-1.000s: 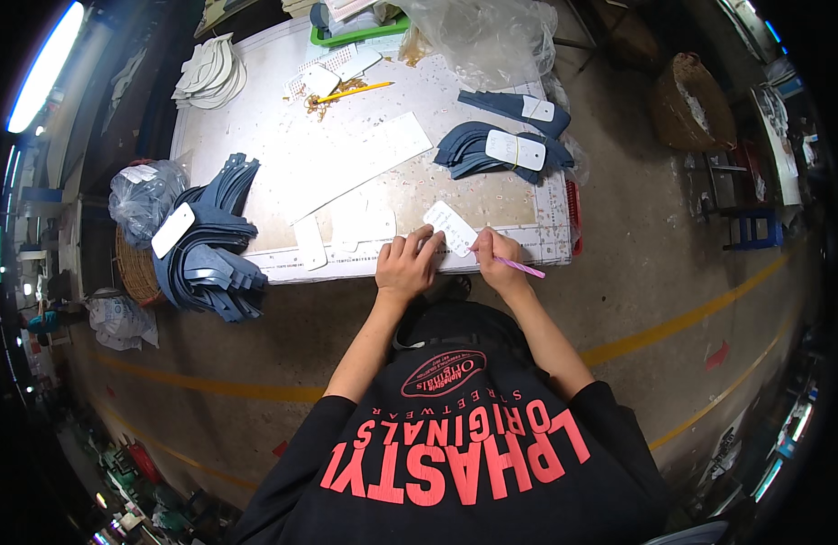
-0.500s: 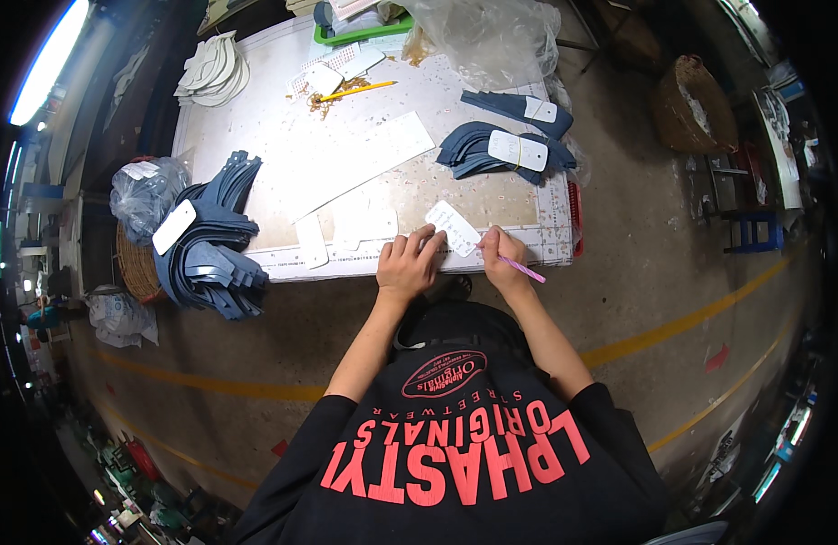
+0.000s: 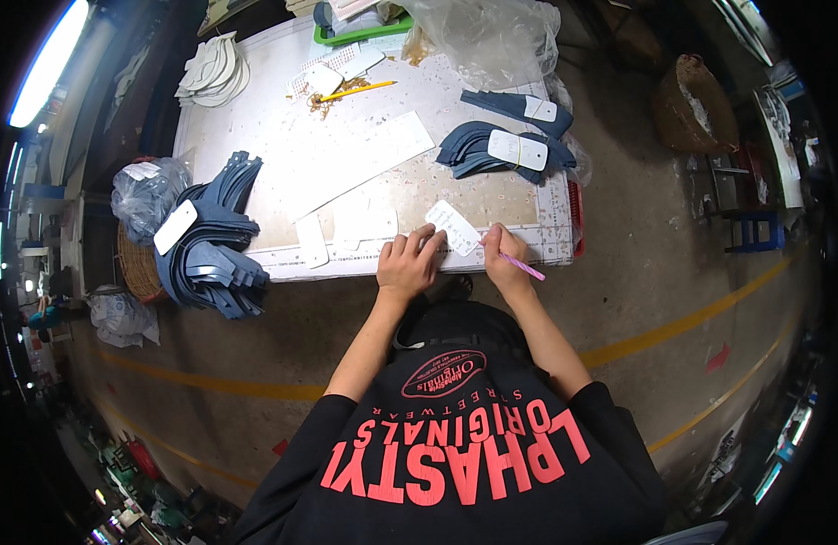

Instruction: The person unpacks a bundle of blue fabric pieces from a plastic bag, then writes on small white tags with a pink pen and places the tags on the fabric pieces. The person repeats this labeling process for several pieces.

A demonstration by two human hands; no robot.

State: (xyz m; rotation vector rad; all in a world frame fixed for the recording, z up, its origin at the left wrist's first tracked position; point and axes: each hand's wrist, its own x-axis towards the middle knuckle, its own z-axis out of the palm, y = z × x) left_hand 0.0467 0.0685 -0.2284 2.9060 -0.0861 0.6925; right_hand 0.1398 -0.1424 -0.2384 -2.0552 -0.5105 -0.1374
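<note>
A pink pen [image 3: 525, 265] slants through the fingers of my right hand [image 3: 505, 250], which is closed around it. Its tip end meets the lower right part of a white card tag [image 3: 452, 227] that bears handwriting. My left hand [image 3: 405, 263] lies on the table's front edge, fingers stretched out and fingertips at the card's left side. Blank-looking white cards [image 3: 314, 242] lie left of that hand, close to the front edge. Beyond them a long white sheet [image 3: 369, 163] lies aslant on the table.
Blue fabric pieces, banded under a white tag [image 3: 517, 150], lie at the right. A larger blue stack [image 3: 219, 245] overhangs the left edge. Farther back are a yellow pencil [image 3: 357, 91], rubber bands, a green tray [image 3: 364, 34] and clear plastic [image 3: 483, 36]. A wicker basket [image 3: 696, 104] stands right.
My right hand and the pen have shifted very slightly on the card. My left hand and the card look the same.
</note>
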